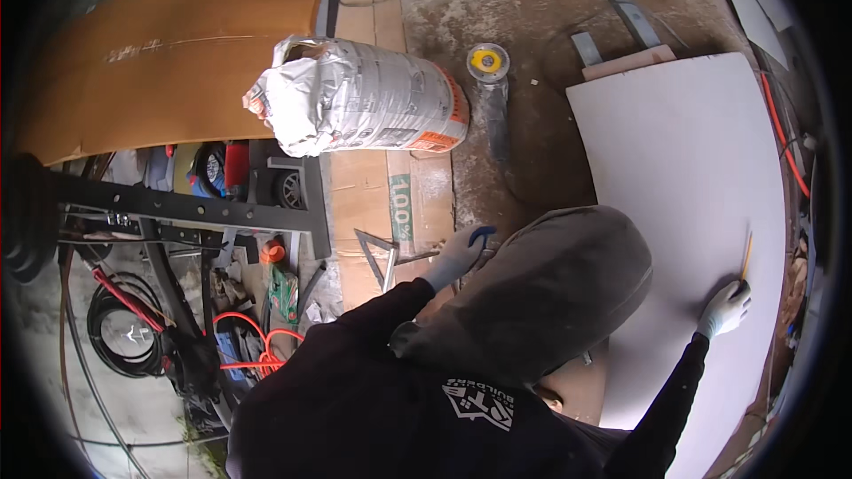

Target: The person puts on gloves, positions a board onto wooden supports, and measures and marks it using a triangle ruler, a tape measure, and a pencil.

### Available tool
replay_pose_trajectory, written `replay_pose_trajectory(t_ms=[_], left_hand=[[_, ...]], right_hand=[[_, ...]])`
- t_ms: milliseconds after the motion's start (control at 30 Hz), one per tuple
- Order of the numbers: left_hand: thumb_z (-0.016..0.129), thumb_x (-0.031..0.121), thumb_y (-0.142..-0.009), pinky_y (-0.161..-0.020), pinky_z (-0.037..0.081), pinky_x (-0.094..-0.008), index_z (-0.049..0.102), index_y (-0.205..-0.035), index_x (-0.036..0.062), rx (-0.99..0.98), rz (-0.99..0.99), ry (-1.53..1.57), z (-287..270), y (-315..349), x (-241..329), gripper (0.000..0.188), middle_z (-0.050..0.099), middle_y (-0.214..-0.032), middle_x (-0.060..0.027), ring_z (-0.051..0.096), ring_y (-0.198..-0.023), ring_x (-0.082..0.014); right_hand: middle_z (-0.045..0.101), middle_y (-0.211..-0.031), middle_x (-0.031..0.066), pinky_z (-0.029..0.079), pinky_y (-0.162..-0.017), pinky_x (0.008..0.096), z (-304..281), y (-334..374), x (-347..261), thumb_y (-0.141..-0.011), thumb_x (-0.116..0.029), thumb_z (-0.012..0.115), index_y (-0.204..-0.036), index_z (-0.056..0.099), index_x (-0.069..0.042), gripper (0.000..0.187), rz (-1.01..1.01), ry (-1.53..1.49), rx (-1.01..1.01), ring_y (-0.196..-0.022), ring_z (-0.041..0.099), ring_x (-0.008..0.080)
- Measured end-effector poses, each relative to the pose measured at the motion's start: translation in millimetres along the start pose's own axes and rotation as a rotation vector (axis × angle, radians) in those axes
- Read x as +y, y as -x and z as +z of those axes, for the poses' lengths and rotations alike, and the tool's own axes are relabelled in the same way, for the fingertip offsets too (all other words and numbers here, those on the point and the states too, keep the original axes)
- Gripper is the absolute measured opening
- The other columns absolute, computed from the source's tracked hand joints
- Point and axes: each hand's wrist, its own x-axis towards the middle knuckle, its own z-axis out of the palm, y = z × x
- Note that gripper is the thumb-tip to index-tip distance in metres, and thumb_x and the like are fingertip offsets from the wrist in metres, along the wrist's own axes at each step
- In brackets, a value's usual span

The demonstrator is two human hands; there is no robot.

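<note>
My right hand (724, 310), in a pale glove with dark fingertips, is closed on a yellow pencil (747, 255) over a large white sheet (679, 151) at the right. The pencil points away from me. Near the middle, my left hand (456, 257), gloved too, is closed beside my bent knee. A dark blue curved shape (482, 233) shows at its fingers; whether it is a held thing or part of the glove is unclear. Just left of that hand, a metal triangular square (376, 259) lies on flattened cardboard (359, 186), with a dark bar reaching toward my fingers.
A big whitish plastic sack (382, 93) lies ahead, near an angle grinder (497, 115) with a yellow-centred disc. Metal pieces (628, 13) lie beyond the sheet. At left stand a dark metal frame (191, 206), a large brown cardboard panel (177, 62) and coiled black hose (124, 328).
</note>
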Motion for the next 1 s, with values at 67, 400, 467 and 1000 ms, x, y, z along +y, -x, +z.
replay_pose_trajectory(t_ms=[67,400,467,1000], left_hand=[[0.056,0.018,-0.102,-0.088,0.055,-0.0405,0.072,-0.128,0.0065,0.018,-0.129,0.041,-23.5,34.5,-41.7,0.033,0.075,-0.108,-0.0228,0.073,-0.101,-0.0313],[0.062,0.041,-0.098,-0.093,0.056,-0.0415,0.076,-0.118,0.0089,0.149,-0.592,-0.293,-106.5,192.5,-196.6,0.040,0.077,-0.110,-0.0187,0.074,-0.105,-0.0334],[0.064,0.041,-0.096,-0.092,0.056,-0.0411,0.076,-0.117,0.0086,0.272,-0.690,-0.282,-122.6,239.4,-228.2,0.040,0.077,-0.110,-0.0203,0.074,-0.104,-0.0314],[0.061,0.021,-0.095,-0.074,0.057,-0.0335,0.081,-0.110,0.0094,0.393,-0.809,-0.017,-43.9,364.8,-238.9,0.027,0.078,-0.091,-0.0104,0.071,-0.079,-0.0180]], right_hand=[[0.071,-0.119,0.0106,0.054,-0.092,0.0492,4.8,-4.3,8.5,-0.106,-0.043,0.054,-0.127,0.069,-0.017,0.037,-0.016,0.031,-0.010,-0.109,0.065,0.0347],[0.077,-0.104,0.0040,0.061,-0.077,0.0465,39.2,-19.1,38.9,-0.105,-0.049,0.056,-0.118,0.075,-0.025,0.033,-0.168,0.194,0.054,-0.087,0.074,0.0310],[0.077,-0.106,0.0051,0.061,-0.078,0.0469,51.5,-26.9,50.7,-0.105,-0.049,0.054,-0.120,0.074,-0.025,0.035,-0.170,0.136,0.101,-0.090,0.074,0.0318],[0.076,-0.097,0.0066,0.062,-0.071,0.0496,46.2,-25.6,46.4,-0.105,-0.046,0.058,-0.118,0.075,-0.022,0.032,-0.247,0.078,0.147,-0.085,0.074,0.0331]])
